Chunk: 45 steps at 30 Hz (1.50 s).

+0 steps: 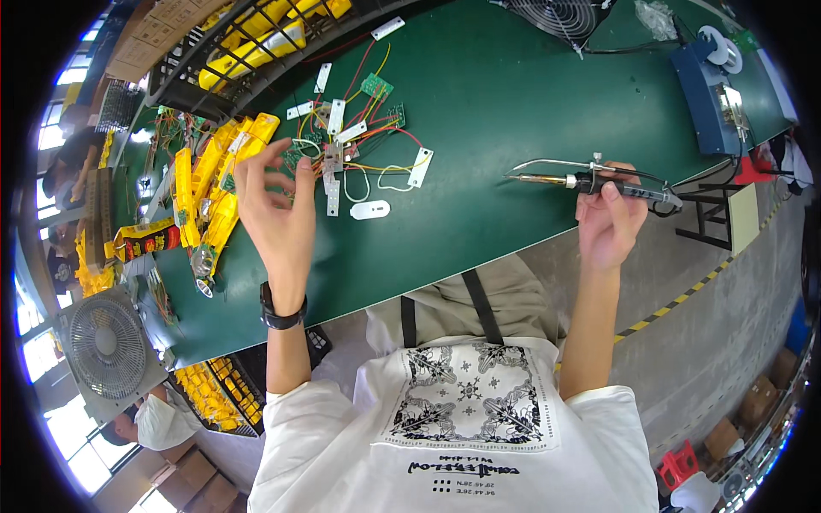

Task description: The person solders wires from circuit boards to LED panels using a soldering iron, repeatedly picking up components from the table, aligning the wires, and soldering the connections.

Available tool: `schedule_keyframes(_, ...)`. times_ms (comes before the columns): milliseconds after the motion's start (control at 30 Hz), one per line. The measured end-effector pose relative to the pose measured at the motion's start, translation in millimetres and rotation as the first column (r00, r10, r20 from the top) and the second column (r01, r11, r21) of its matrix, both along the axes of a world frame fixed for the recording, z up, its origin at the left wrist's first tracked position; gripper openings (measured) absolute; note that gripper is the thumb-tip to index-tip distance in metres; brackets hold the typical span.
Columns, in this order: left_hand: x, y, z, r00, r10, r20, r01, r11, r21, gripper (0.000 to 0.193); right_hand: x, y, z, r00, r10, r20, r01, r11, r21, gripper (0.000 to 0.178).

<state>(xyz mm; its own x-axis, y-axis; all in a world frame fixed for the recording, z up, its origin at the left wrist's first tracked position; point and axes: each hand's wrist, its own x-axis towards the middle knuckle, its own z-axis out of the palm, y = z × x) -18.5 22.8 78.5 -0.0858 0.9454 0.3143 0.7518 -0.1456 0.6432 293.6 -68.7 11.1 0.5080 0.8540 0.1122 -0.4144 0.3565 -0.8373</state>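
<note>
My right hand (609,218) grips a soldering iron (590,183) by its black handle. A thin metal solder-feed tube (552,162) runs along the iron, and its tip points left over the green table. My left hand (278,201) has its fingers apart and hovers beside a cluster of small circuit boards (376,86) with red, yellow and white wires. White perforated strips (420,168) lie among these wires. An oval white plate (370,209) rests just right of my left hand. Yellow plastic housings (205,175) are heaped on its other side.
A black crate (184,77) holding yellow housings stands at the far left. A blue solder feeder (701,94) with a white reel sits far right, and a black fan (560,17) is at the back. Below the table's left end are a floor fan (107,342) and another crate (250,410).
</note>
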Motion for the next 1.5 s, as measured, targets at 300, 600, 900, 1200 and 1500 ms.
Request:
schedule_keyframes(300, 19, 16, -15, 0.772, -0.55, -0.318, 0.589, 0.807, 0.033, 0.019, -2, 2, 0, 0.996, -0.078, 0.037, 0.078, 0.997, -0.019, 0.027)
schedule_keyframes(600, 5, 17, -14, 0.776, -0.607, -0.174, 0.625, 0.776, 0.082, 0.015, -3, 5, 1, 0.999, -0.036, 0.018, 0.035, 0.999, 0.034, 0.027)
schedule_keyframes(900, -74, -5, 26, 0.659, -0.325, 0.679, 0.227, 0.946, 0.233, 0.007, -1, 0, -4, 0.999, -0.044, 0.031, 0.042, 0.998, 0.054, 0.028)
schedule_keyframes(1200, -108, 14, 47, 0.698, -0.252, 0.67, 0.05, 0.951, 0.305, 0.012, -5, 3, 2, 0.996, -0.061, 0.058, 0.058, 0.997, 0.056, 0.025)
schedule_keyframes(1500, -106, 28, 9, 0.882, -0.163, 0.442, 0.185, 0.983, -0.007, 0.014, -6, 1, 1, 0.997, -0.053, 0.056, 0.053, 0.999, 0.003, 0.027)
